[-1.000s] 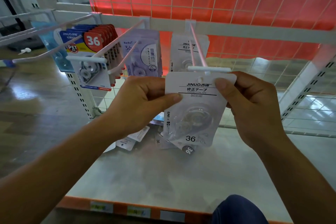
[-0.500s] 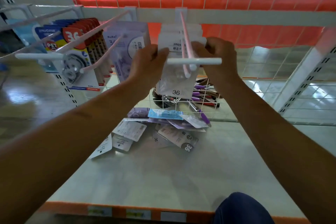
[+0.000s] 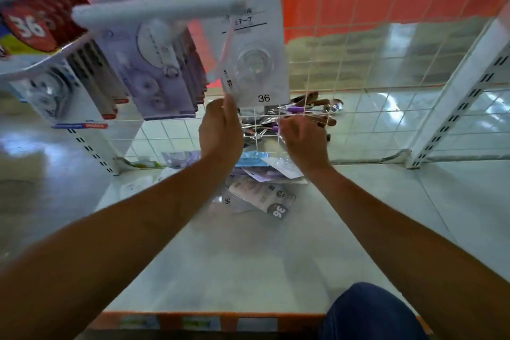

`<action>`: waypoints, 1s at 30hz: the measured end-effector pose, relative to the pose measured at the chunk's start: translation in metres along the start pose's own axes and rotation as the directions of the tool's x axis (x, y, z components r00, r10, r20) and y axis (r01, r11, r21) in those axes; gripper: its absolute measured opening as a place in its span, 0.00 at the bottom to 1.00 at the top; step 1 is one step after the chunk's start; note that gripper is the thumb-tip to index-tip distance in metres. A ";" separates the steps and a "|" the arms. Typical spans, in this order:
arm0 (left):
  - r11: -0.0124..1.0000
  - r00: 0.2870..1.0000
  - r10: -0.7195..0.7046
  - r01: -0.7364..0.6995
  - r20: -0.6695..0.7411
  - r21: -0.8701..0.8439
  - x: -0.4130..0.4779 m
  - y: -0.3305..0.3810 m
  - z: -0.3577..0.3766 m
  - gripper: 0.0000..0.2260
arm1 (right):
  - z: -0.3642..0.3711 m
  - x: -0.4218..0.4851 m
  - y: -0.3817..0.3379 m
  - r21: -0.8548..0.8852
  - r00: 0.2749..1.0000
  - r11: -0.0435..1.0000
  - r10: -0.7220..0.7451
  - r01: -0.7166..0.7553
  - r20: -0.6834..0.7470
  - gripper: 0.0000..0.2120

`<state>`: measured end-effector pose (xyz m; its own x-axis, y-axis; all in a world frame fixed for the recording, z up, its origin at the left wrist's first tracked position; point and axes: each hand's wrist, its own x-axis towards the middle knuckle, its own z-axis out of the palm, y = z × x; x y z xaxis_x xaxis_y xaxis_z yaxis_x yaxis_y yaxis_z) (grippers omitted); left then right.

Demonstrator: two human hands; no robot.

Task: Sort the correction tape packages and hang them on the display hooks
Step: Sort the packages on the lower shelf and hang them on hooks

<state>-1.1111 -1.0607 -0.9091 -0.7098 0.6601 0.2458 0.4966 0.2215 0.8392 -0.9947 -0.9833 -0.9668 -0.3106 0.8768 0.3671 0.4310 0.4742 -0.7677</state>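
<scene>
A white correction tape package (image 3: 255, 58) marked 36 hangs on the middle display hook (image 3: 157, 9), whose blurred white tip is close to the camera. My left hand (image 3: 220, 129) is just below it, fingers pointing up and touching the package's lower left corner. My right hand (image 3: 303, 138) is lower and to the right, loosely curled and holding nothing. Beneath both hands, a pile of loose packages (image 3: 262, 190) in white, purple and blue lies on the shelf (image 3: 248, 256).
Red and blue packages (image 3: 30, 27) and purple packages (image 3: 154, 77) fill the hooks on the left. A wire mesh panel (image 3: 358, 77) closes the back, with pens and utensils (image 3: 306, 111) behind it. A slotted upright (image 3: 455, 96) stands at right. My knee (image 3: 372, 312) is by the orange shelf edge (image 3: 209, 321).
Both hands slid the white package back along the hook, let go of its top and dropped below it. The package now hangs free and the camera has tilted down.
</scene>
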 end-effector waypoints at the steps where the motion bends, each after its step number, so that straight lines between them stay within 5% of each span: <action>1: 0.998 0.999 -0.017 0.016 0.031 0.054 -0.004 -0.011 0.009 0.16 | 0.007 -0.008 0.017 -0.076 0.998 0.996 0.045 -0.042 0.043 0.16; 3: 0.980 0.987 -0.046 0.016 0.152 0.196 -0.011 -0.033 0.028 0.11 | 0.021 -0.024 0.048 -0.208 0.983 0.973 0.132 -0.103 0.128 0.11; 7: 0.935 0.902 -0.152 -0.002 0.404 0.356 -0.022 -0.059 0.056 0.13 | 0.048 -0.040 0.084 -0.368 0.920 0.916 0.276 -0.163 0.279 0.23; 10: 0.894 0.861 -0.178 -0.060 0.476 0.444 -0.029 -0.067 0.069 0.13 | 0.059 -0.041 0.089 -0.390 0.915 0.904 0.294 -0.174 0.275 0.23; 15: 0.889 0.828 -0.291 0.050 0.479 0.455 -0.032 -0.077 0.067 0.14 | 0.049 -0.048 0.079 -0.413 0.938 0.896 0.268 -0.160 0.220 0.16; 20: 0.911 0.799 -0.163 -0.104 0.579 0.400 -0.049 -0.086 0.046 0.28 | 0.034 -0.067 0.033 -0.293 0.989 0.951 0.130 -0.102 0.076 0.16; 24: 0.975 0.784 0.033 -0.162 0.620 0.153 -0.069 -0.080 0.028 0.43 | 0.018 -0.081 -0.014 -0.147 0.994 0.984 0.103 -0.096 0.038 0.13; 26: 0.974 0.779 0.135 -0.217 0.612 0.060 -0.077 -0.077 0.020 0.40 | 0.009 -0.084 -0.037 -0.081 0.978 0.978 0.198 -0.193 0.064 0.15; 30: 0.982 0.916 0.147 -0.181 0.373 0.059 -0.089 -0.059 -0.008 0.17 | -0.010 -0.090 -0.072 0.066 0.955 0.964 0.246 -0.259 0.166 0.17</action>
<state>-1.0819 -1.1384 -0.9768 -0.3908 0.9051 0.1676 0.6456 0.1397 0.7508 -0.9894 -1.0950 -0.9394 -0.3312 0.9406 0.0750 0.4399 0.2242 -0.8696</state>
